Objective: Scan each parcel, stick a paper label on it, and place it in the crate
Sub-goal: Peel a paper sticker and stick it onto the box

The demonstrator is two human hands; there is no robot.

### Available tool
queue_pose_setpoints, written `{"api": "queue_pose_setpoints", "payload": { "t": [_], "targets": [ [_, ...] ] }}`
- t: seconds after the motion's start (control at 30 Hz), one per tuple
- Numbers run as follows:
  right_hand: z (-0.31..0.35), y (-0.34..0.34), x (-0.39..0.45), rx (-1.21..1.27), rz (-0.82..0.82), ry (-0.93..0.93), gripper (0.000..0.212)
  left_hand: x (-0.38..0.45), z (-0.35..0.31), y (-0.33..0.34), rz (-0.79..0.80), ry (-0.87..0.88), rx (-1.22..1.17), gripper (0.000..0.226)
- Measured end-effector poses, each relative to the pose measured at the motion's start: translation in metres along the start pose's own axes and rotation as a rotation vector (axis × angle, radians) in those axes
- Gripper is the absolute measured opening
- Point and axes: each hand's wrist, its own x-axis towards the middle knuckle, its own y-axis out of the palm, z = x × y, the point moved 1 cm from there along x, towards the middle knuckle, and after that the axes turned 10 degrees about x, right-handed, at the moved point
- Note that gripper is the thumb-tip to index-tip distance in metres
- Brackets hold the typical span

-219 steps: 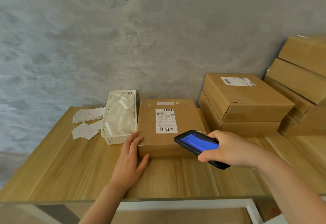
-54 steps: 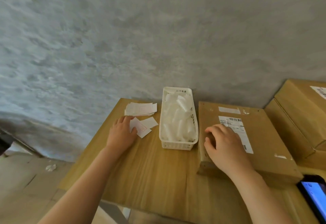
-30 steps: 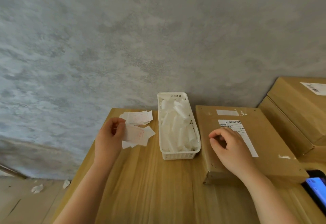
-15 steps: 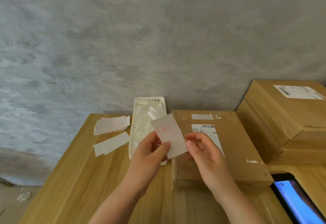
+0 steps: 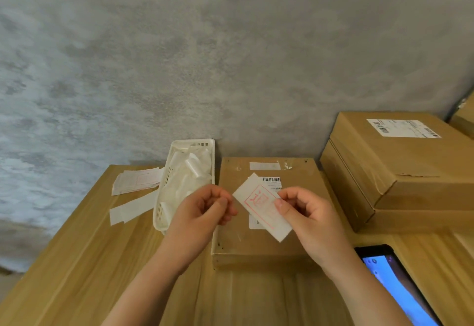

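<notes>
The right hand pinches a white paper label printed in red, thumb on its face and fingers curled behind it, holding it tilted above the flat parcel. The left hand is curled just beside the label's left corner, thumb against fingertips; whether it grips a corner or a backing sheet cannot be told. The parcel lies on the table near its back edge, its far end against the grey wall, and carries a white shipping sticker with a barcode, mostly hidden behind the label. Touching or just beside the parcel's left side stands a white basket, long and slotted, filled with crumpled white paper strips. Left of the basket, near the back left corner of the table, lies a small stack of labels, and nearer the front from it a couple of loose white slips lie flat. To the right of the parcel, two larger boxes are stacked, the upper one bearing a barcode sticker on its top. At the front right corner a phone lies face up on the table, its screen lit blue, partly cut off by the frame. No crate is in view.
</notes>
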Motion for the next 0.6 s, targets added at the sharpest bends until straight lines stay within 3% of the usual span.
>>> {"api": "queue_pose_setpoints", "payload": {
  "t": [0.33,0.6],
  "targets": [
    [-0.004,-0.018,0.002,-0.059,0.042,0.051,0.009,0.000,-0.008,0.016,0.000,0.040,0.184,0.015],
    [-0.006,-0.022,0.000,-0.070,0.048,0.052,0.008,-0.001,-0.012,0.019,-0.007,0.037,0.195,0.015]
  ]
}}
